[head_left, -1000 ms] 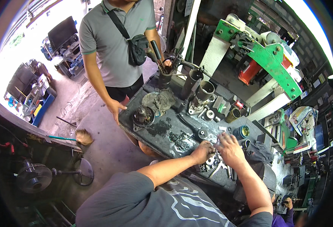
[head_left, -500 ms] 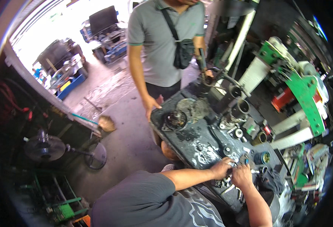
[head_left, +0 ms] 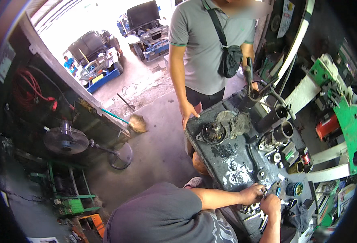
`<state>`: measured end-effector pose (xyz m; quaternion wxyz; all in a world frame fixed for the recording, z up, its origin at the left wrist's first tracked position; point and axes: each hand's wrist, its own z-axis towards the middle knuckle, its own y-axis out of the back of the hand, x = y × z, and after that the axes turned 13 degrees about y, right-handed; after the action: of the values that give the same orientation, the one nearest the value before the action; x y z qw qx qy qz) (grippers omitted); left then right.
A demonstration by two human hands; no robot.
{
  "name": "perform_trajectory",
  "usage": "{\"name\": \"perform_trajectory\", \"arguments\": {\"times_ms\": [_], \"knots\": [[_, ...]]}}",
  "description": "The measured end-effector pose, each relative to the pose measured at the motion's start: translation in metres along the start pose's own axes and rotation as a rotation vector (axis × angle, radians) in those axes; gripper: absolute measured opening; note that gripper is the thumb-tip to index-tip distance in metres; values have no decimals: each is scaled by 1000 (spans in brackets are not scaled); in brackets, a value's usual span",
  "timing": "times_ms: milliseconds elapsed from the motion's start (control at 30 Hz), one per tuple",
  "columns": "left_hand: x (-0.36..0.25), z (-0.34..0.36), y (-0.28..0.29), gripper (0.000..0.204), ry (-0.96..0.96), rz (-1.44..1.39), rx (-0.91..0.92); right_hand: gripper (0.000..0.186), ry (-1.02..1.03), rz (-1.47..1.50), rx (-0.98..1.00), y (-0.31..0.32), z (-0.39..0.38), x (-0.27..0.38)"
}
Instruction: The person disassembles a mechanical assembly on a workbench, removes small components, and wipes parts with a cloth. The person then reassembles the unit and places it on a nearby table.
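We have our left hand and right hand curled together, pinching a small metal part at the near edge of the greasy workbench. Loose bearings and steel sleeves beyond it suggest assembly remains unfinished.

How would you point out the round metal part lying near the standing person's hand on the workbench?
Start at the dark, greasy workbench. At its far end, beside the standing person's hand, lies a round metal part. Unlike the upright cylinders further right, it lies flat, disc-shaped.
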<state>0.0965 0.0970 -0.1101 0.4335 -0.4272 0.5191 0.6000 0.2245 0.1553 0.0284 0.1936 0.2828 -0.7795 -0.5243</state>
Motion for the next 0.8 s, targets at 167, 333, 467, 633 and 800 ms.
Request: {"name": "perform_trajectory", "arguments": {"times_ms": [167,333,467,633,800], "knots": [[5,5,-2,17,-3,48,27,25,614,-402,0,15,-5,-22],[1,3,2,22,38,178,46,28,850,-546,156,30,6,-20],[-9,-1,2,26,47,195,21,22,669,-516,256,17,12,-17],[-14,-8,2,31,208,56,-8,19,498,-270,-196,-7,11,-7],[-7,-10,0,40,-20,150,-60,20,-61,-140,-292,-13,5,21]]}}
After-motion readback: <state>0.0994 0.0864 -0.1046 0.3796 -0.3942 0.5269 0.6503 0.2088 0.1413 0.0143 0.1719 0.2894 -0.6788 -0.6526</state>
